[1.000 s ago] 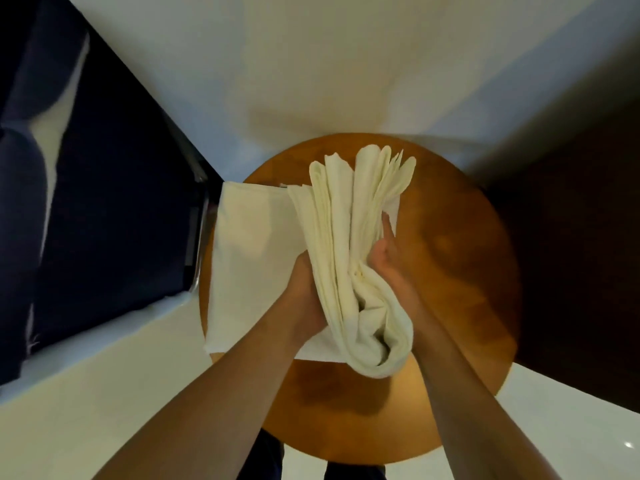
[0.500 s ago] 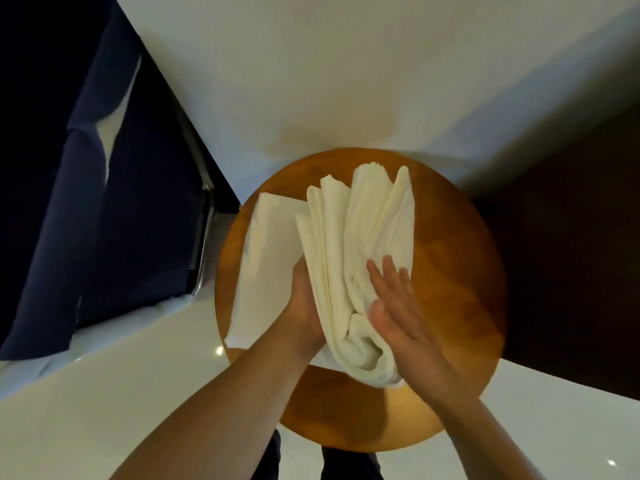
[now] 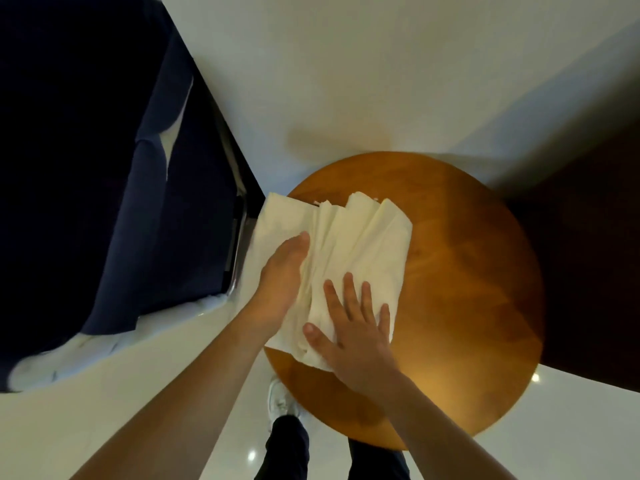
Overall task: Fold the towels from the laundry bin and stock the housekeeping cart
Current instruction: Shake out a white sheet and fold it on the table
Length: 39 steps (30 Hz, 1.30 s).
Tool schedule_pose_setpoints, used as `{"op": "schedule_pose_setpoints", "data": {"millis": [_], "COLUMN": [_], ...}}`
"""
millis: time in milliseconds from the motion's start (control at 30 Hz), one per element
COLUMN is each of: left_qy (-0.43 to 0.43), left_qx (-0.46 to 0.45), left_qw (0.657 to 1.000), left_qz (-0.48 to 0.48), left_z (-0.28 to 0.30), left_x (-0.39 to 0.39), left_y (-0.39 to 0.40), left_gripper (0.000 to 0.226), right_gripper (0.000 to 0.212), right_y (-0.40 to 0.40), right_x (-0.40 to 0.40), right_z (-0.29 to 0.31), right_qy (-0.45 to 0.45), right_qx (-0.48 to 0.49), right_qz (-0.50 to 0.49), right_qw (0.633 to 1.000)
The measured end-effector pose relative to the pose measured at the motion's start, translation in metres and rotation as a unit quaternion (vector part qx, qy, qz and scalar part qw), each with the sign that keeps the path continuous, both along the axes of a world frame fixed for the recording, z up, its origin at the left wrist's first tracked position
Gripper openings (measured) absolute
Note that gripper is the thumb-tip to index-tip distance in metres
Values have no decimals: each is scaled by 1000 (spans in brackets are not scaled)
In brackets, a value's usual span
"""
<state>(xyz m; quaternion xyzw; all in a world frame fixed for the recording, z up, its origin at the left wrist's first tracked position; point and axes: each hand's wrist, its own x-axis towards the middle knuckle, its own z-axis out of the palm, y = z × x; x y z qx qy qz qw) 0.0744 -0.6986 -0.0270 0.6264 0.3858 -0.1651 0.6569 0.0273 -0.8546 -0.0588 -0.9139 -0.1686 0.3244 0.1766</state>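
Observation:
A cream towel (image 3: pixel 356 244) lies in several loose folds on the left part of a round wooden table (image 3: pixel 467 271). A flat layer of the same cloth (image 3: pixel 280 216) sticks out to the left over the table's edge. My right hand (image 3: pixel 349 323) presses flat on the towel's near end, fingers straight and spread. My left hand (image 3: pixel 284 271) lies on the towel's left side; its fingers are tucked among the folds and hidden.
A dark blue fabric bin or cart with a metal frame (image 3: pixel 138 220) stands left of the table. Pale glossy floor (image 3: pixel 104 393) lies around it. A white wall (image 3: pixel 346 81) rises behind, and a dark panel (image 3: pixel 588 254) sits to the right. My shoe (image 3: pixel 280 400) shows under the table edge.
The bunched towel, held up between both hands a second ago, has been laid down and flattened. My right hand went from gripping it to pressing flat on top.

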Motion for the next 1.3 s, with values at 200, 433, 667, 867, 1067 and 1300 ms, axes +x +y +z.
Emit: {"op": "schedule_pose_setpoints", "data": {"millis": [200, 433, 667, 867, 1067, 1300], "left_qy": [20, 10, 59, 74, -21, -32], "left_qx": [330, 414, 464, 423, 126, -247], "left_qw": [933, 860, 740, 760, 972, 968], "left_qz": [-142, -298, -484, -488, -199, 18], "left_z": [-46, -70, -96, -91, -83, -83], "left_x": [-36, -75, -83, -78, -76, -76], "left_y": [31, 38, 50, -1, -10, 14], "left_gripper": [69, 62, 89, 89, 52, 57], "right_gripper": [102, 100, 50, 39, 50, 68], "right_y": [0, -3, -24, -33, -42, -12], "right_x": [-17, -60, -37, -16, -7, -40], "right_z": [2, -29, -23, 11, -7, -12], "right_qy": [-17, -162, -141, -235, -363, -382], "right_qx": [52, 20, 237, 286, 176, 132], "right_qz": [-63, -119, -432, -416, -233, -50], "right_qw": [996, 979, 858, 831, 885, 913]}}
